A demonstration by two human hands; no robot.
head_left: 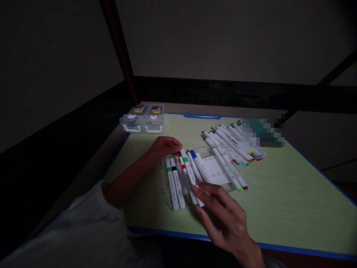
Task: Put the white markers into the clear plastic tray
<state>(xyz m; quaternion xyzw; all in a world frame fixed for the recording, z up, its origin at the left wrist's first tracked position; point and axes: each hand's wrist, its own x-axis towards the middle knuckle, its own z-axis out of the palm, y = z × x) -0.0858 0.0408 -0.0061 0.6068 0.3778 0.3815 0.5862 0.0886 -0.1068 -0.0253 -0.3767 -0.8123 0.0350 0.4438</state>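
A white marker with a green band [190, 170] slants over an open clear plastic case [161, 186]. My left hand [164, 150] is closed at its far end, fingertips against the cap. The near end is pinched between thumb and fingers of my right hand [225, 214]. Under and beside it is a marker with a red band [183, 167]. To the left, markers with a green band [170, 182] and a black band [176, 180] lie side by side in the case. A blue-capped marker [198, 163] lies just to the right.
Two pale markers [230, 169] rest across the case's right part. Behind them, many white markers [234, 139] are spread beside a blurred flat greenish object [264, 132]. Two clear handled boxes [143, 123] stand at the back left of the blue-edged table [292, 208].
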